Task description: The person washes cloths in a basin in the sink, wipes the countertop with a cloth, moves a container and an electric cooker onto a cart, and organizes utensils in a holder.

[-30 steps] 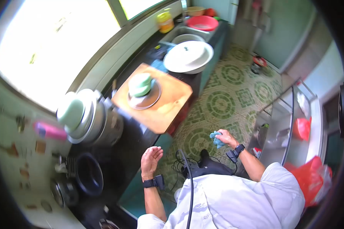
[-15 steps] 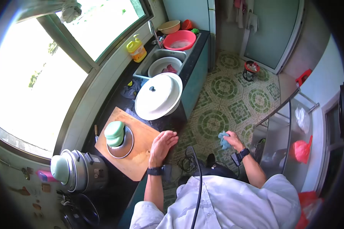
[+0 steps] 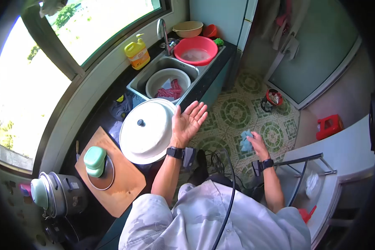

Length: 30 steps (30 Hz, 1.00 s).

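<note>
one dark counter (image 3: 98, 117) beside a green-patterned floor (image 3: 236, 111).

Daylight comes through a dark-framed window (image 3: 96, 29) (greenery outside, largely washed out) above a black-topped table (image 3: 96, 114). The tiled floor (image 3: 237, 112) bears green ringed patterns, and a frosted door (image 3: 316, 54) stands beyond, beside a pale wall (image 3: 341, 143).

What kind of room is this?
A home kitchen, most likely: a metal sink with a curved faucet, a wooden cutting board on the dark counter, and a yellow pump bottle beside the sink.
</note>
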{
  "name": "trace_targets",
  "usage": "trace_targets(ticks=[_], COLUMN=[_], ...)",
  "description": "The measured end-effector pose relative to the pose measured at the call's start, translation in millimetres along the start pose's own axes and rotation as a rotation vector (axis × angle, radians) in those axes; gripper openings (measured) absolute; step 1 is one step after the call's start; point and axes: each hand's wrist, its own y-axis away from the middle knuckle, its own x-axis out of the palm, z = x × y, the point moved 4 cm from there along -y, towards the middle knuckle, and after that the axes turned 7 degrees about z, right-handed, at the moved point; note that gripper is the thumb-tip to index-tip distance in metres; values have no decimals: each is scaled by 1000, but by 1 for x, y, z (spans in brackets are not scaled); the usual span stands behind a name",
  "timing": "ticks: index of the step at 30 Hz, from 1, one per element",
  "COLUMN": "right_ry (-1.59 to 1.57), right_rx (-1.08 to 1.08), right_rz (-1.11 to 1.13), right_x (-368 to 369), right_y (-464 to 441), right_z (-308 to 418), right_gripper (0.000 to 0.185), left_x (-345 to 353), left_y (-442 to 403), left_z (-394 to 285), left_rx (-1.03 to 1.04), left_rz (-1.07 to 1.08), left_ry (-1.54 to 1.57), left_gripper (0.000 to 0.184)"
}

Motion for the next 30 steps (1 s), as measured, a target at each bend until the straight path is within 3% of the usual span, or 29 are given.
trace_targets(ticks=[11,16,20,22,23,25,26,27,28,29,30], right_ry=[-26,7,153,862,869,1031,1007,915,844,751,801], right_rx=[-168,-258,-317,-609,-616,-1060,-708,-503,-532,-183,-67], right_rz=[165,273,323,66,117,142,426,582,799,1010,1116], right_x=[-10,35,63,85,98,134,157,182,211,229,252], right_y=[-191,-290,-405,-429,-454,-485,-506,-505,-504,-503,-510], right_z=[138,237,275,307,305,309,296,283,267,244,215], right_gripper=[25,26,30,34,34,39,39,38,40,41,44], left_x=[-22,-35,-54,-73,-83,-105,-115,-125,-138,-149,-163], left_y=[-163,-202,-213,-213,-212,-210,-212,-216,-214,-213,-214], left_z=[-41,-76,-110,-126,-136,-152,-159,-165,-163,-164,-165], left_rx=[33,123,244,348,395,516,585,628,658,690,716], left_rz=[-93,-135,-181,-312,-374,-462,-513,-532,-589,-636,-669], left_ry=[40,46,47,54,43,32,25,35,66,93,131], left_gripper=[67,65,61,56,54,55,56,56,56,56,56])
